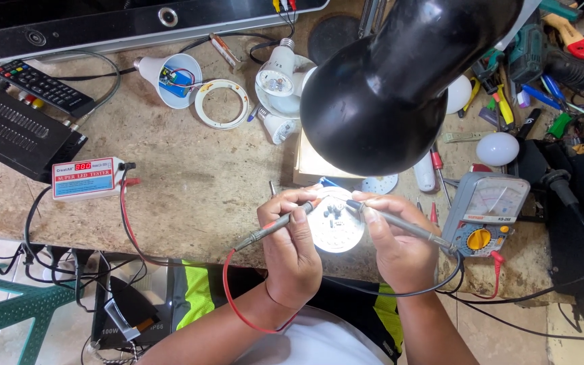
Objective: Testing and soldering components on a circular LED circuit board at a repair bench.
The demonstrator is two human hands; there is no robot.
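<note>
Left hand [293,251] and right hand [400,247] are each pinching a thin probe [275,226], tips touching the round white LED board [334,228] near the desk [190,176] front edge.

Your probes: grey probe [275,226] on red lead [228,284], grey probe [400,224] on black lead [400,293]. White round LED board [336,233]. Black lamp shade [380,101]. Speckled tan desk [190,169].

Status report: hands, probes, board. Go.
Left hand grips red-lead probe; right hand grips black-lead probe. Both tips on round LED board. Black lamp shade overhangs.
</note>
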